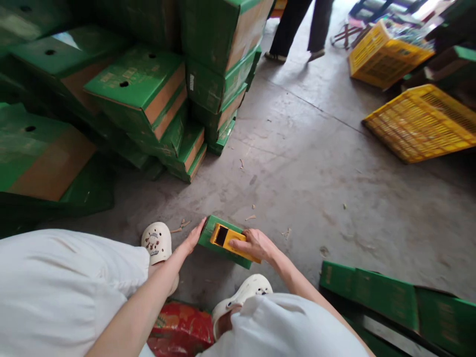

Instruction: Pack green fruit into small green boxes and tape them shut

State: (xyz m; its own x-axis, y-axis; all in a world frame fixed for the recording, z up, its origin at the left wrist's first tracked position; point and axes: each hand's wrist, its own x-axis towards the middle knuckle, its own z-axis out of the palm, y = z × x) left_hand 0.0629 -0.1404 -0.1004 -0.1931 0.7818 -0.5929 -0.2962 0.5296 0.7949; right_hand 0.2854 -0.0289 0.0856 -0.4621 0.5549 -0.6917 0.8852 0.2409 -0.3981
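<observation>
One left hand (194, 237) flat against one green box (207, 229), right hand (256, 244) gripping one yellow tool (232, 237), two crates (383, 58)

I get strong daylight from the top right, burning out to white there and leaving a pale sheen on the floor (305, 163). The stacked green boxes (130, 77) at left sink into shadow; toward the edges, my view stretches and blurs.
</observation>
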